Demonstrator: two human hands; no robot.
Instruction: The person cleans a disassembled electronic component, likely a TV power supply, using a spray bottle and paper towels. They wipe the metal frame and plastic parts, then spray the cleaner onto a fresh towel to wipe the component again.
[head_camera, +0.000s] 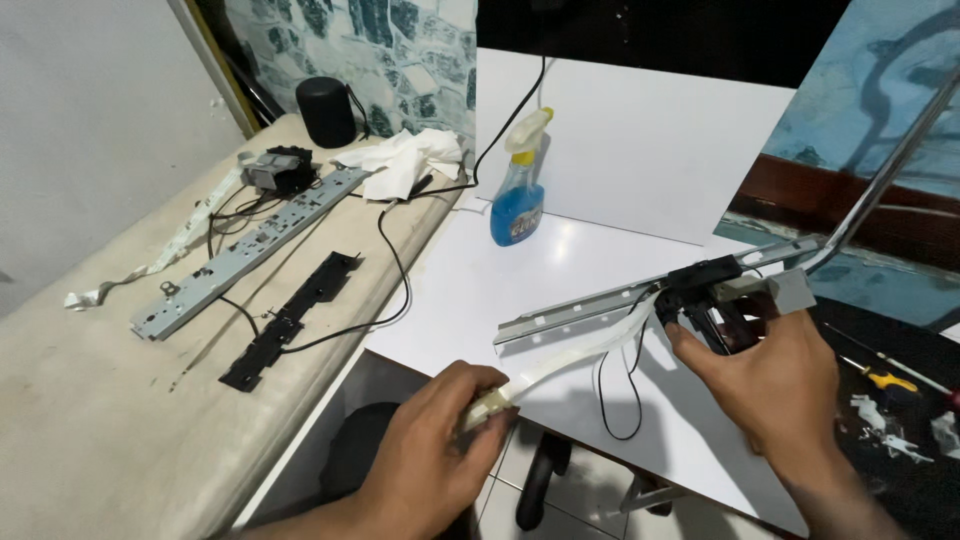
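white ribbon cable (570, 362) pinched by left hand (432, 450); right hand (780, 385) grips metal rail (600, 305).

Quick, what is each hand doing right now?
Left hand: closed on the end of the white flat cable.
Right hand: closed on the black part at the end of the metal rail.

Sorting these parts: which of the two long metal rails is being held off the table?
The rail over the white table, held at its black end by the right hand. The other rail lies flat on the beige bench.
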